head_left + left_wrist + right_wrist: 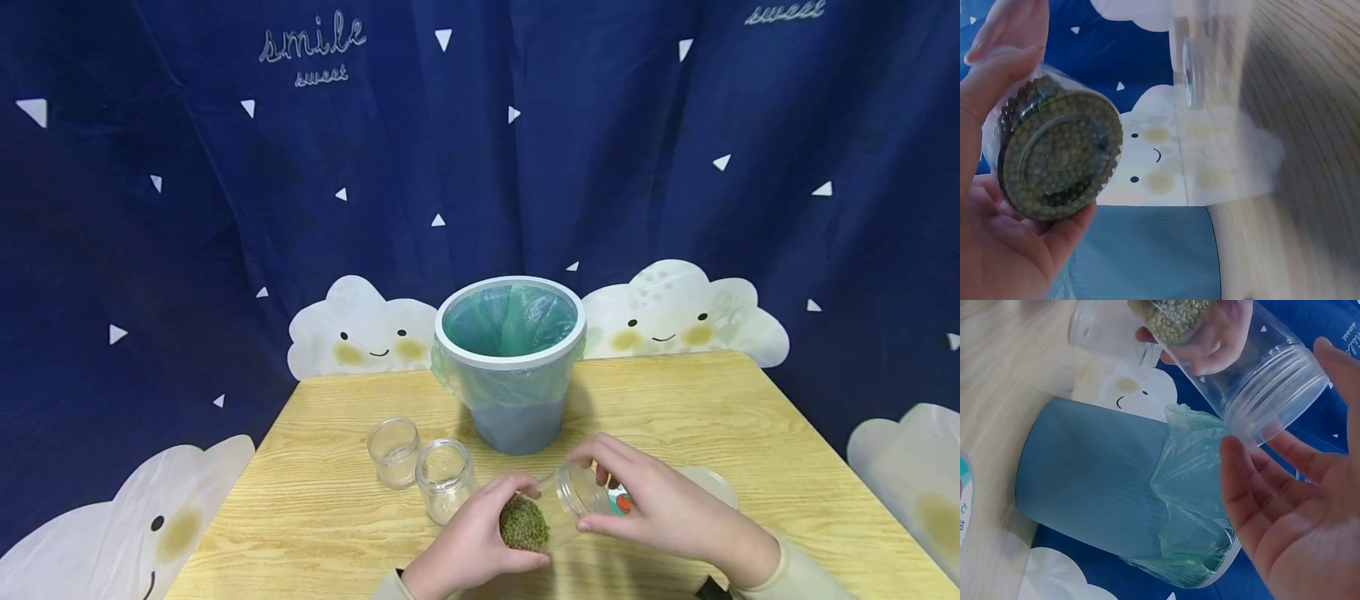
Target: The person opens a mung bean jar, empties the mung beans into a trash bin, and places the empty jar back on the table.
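My left hand (480,533) grips the lower end of a clear jar (557,504), which is tilted with its base towards me. Small green beans (524,523) are gathered at the base; they show through the bottom in the left wrist view. At the threaded mouth end, my right hand (652,500) holds the jar between thumb and fingertips. In the right wrist view its fingers (1244,481) lie right at the rim. Left of the hands stand a clear jar with a threaded neck (446,479) and a shorter clear container (394,452).
A grey bin (517,425) lined with a green plastic bag (495,379) stands behind the jars on the wooden table (330,467). A round clear lid (712,483) lies behind my right hand, near a label with a red picture (622,502). A blue curtain (480,167) hangs behind.
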Demonstrator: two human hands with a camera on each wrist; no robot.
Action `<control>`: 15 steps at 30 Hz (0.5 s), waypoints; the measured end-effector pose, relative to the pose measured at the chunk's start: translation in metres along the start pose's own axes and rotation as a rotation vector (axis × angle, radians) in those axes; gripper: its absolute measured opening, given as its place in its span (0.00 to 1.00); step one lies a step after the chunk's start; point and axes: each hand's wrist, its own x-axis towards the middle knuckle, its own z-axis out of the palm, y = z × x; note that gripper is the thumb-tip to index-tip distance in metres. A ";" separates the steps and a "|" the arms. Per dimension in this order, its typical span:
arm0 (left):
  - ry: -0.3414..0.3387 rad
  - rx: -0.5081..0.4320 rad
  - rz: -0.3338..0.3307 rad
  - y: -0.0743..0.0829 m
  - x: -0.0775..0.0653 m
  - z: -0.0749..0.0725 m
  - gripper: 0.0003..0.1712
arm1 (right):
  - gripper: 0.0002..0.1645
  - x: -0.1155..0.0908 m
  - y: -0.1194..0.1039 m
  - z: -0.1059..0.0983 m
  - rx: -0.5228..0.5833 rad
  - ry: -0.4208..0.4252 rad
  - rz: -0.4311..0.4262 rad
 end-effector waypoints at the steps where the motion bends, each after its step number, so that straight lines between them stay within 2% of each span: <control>1: -0.006 -0.005 0.000 0.000 0.000 0.000 0.42 | 0.30 0.000 0.000 0.000 0.005 -0.004 -0.008; 15: -0.072 -0.042 0.019 -0.004 0.001 -0.004 0.41 | 0.42 0.001 0.005 -0.010 0.015 -0.054 -0.279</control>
